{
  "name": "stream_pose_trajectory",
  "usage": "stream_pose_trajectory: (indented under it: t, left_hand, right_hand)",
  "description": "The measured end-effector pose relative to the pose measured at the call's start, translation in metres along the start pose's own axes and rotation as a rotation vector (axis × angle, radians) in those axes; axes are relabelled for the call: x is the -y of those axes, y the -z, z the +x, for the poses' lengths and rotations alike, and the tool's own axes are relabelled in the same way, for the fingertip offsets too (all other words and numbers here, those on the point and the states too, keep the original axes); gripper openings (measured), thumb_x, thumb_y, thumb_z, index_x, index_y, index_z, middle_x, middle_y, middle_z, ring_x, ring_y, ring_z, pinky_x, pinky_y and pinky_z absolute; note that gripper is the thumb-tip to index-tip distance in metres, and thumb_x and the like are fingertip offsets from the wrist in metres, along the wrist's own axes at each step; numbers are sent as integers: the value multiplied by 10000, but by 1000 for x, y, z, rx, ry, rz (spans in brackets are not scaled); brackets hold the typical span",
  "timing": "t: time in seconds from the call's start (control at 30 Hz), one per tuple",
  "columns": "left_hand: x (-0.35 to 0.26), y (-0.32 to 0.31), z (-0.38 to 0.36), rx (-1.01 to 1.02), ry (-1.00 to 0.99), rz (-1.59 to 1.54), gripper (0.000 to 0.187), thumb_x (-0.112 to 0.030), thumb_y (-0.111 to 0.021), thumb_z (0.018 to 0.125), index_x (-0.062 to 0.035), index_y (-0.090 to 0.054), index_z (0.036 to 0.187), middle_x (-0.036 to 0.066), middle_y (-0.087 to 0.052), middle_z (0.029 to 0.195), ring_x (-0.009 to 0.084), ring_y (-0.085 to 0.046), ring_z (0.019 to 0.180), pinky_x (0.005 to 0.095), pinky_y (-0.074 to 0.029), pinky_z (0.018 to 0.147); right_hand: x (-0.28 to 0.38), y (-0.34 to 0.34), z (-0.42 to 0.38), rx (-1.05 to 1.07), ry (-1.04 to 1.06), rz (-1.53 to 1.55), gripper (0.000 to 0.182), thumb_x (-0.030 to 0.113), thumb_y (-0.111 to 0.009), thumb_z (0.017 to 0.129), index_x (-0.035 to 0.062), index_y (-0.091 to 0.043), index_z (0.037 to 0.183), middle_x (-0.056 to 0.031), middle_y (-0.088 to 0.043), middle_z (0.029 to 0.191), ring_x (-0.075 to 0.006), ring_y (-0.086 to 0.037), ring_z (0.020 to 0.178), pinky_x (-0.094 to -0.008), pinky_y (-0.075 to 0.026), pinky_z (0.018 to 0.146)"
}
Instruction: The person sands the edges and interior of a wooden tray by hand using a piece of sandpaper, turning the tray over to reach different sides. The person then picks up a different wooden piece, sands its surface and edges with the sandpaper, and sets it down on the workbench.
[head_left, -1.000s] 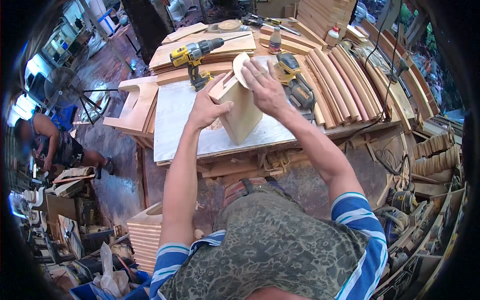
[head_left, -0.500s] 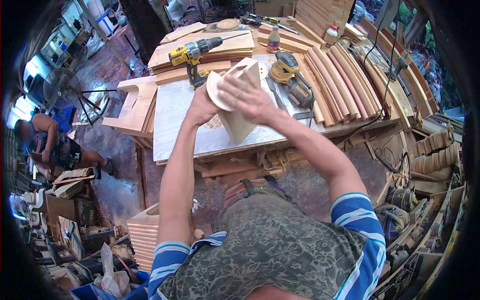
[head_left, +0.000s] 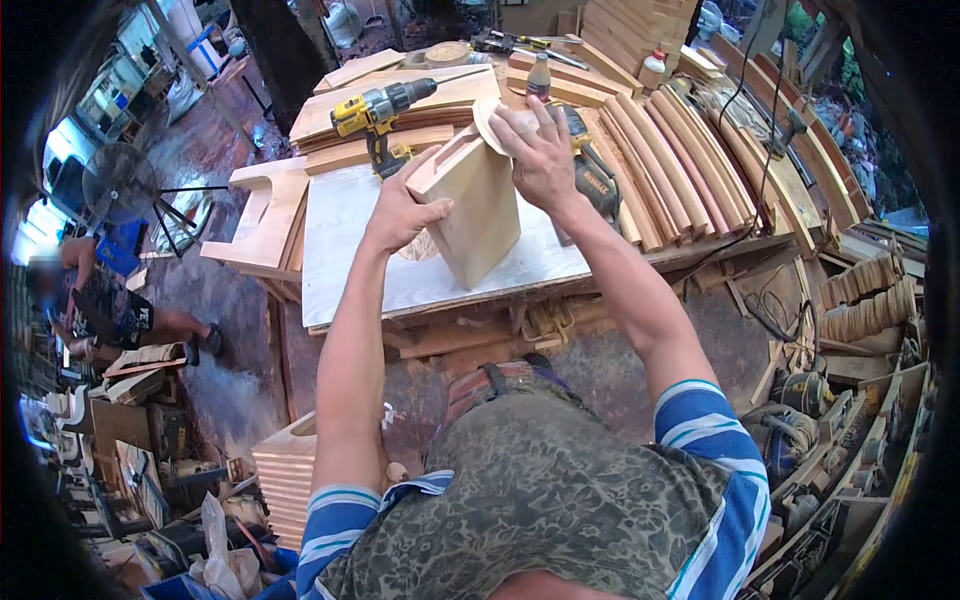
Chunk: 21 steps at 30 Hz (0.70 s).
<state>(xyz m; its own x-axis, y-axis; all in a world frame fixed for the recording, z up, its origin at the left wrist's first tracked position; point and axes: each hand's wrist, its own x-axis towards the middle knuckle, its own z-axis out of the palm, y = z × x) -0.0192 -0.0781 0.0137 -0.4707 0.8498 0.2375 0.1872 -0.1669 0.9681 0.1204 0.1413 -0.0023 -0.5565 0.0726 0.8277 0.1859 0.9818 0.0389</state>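
A pale wooden box-like piece (head_left: 476, 215) stands tilted on a white board (head_left: 340, 250), a recess showing in its upper edge. My left hand (head_left: 405, 210) is closed around its left side, thumb across the front face. In my right hand (head_left: 545, 165) is a thin, round, cream-coloured sanding disc (head_left: 486, 122), with my fingers spread over its back. The disc lies against the upper right corner of the wooden piece. Just behind my right hand is a yellow and black sander (head_left: 595, 180), partly covered. A yellow cordless drill (head_left: 375, 115) stands left of the piece.
Curved wooden rails (head_left: 680, 165) lie side by side on the right of the bench. Stacked boards (head_left: 310, 115) and a bottle (head_left: 539, 75) are at the back. A cut-out wooden part (head_left: 265, 210) juts out left. A person (head_left: 110, 300) sits far left near a fan (head_left: 125, 185).
The wooden piece has turned, so its broad face and recessed edge show. My right hand and the disc have moved right along its top; my left hand now grips the left side.
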Motion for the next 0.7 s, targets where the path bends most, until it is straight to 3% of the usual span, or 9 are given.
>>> stream_pose_trajectory:
  t: [0.13, 0.2, 0.27, 0.43, 0.5, 0.53, 0.6, 0.63, 0.7]
  left_hand:
    - [3, 5, 2, 57, 39, -46, 835, -50, -874, 701, 4, -531, 1460, 53, -685, 1258, 144, -643, 1118, 326, -521, 1018]
    - [2, 1, 2, 30, 47, 33, 847, -102, -909, 693, 8, -540, 1447, 52, -691, 1247, 146, -649, 1112, 333, -523, 1017]
    - [0, 2, 1, 62, 51, 3, 902, -142, -931, 690, 13, -517, 1476, 71, -683, 1283, 157, -646, 1130, 338, -520, 1022]
    - [-8, -4, -3, 39, 26, 37, 907, -114, -885, 718, -3, -488, 1527, 105, -643, 1370, 174, -601, 1221, 334, -479, 1063]
    - [-11, -5, 1, 33, 12, 50, 903, -112, -883, 719, -2, -491, 1524, 104, -645, 1367, 174, -603, 1217, 337, -477, 1065]
    - [-11, -8, -2, 25, 15, 53, 898, -110, -881, 719, 0, -493, 1522, 102, -646, 1364, 174, -604, 1213, 339, -476, 1066]
    - [-16, -10, -5, 18, 51, 75, 895, -113, -885, 715, 1, -500, 1515, 103, -664, 1330, 184, -620, 1187, 345, -484, 1056]
    - [-19, -8, -6, 22, 95, 184, 893, -130, -887, 715, 2, -504, 1510, 111, -672, 1313, 180, -626, 1172, 341, -488, 1050]
    - [-30, -3, -4, 32, 138, 305, 891, -146, -888, 714, 4, -507, 1506, 119, -680, 1296, 177, -631, 1158, 337, -491, 1043]
  right_hand:
    - [55, -1, -15, -45, 74, 402, 528, 83, -636, 868, 245, -680, 1369, 22, -602, 1492, -361, -422, 1476, -619, -204, 1244]
    - [71, 6, -18, -3, 174, 252, 542, 175, -687, 842, 293, -660, 1370, 39, -566, 1516, -357, -352, 1512, -627, -188, 1253]
    - [43, -4, -14, -27, 178, 201, 520, 165, -663, 853, 283, -669, 1360, 42, -568, 1520, -358, -397, 1485, -626, -207, 1242]
    - [-50, -7, -15, 8, -137, -126, 532, 99, -616, 861, 223, -666, 1376, -9, -647, 1435, -383, -498, 1393, -660, -251, 1190]
    - [-54, 6, -21, -14, -269, -31, 504, 29, -576, 903, 158, -670, 1380, -97, -672, 1391, -365, -524, 1371, -495, -350, 1184]
    - [-51, 6, -29, -6, -278, -24, 504, 29, -576, 903, 158, -670, 1380, -97, -672, 1391, -365, -524, 1371, -495, -350, 1184]
    - [-48, 5, -42, -103, -478, 421, 489, -16, -543, 908, 86, -662, 1372, -172, -678, 1350, -374, -598, 1275, -425, -439, 1119]
    - [-43, 5, -49, -125, -493, 386, 477, -26, -522, 941, 43, -630, 1400, -214, -703, 1275, -301, -689, 1116, -371, -516, 1012]
    - [-33, 6, -59, -89, -628, 535, 473, -10, -530, 957, 36, -612, 1421, -190, -725, 1214, -253, -692, 1055, -348, -529, 966]
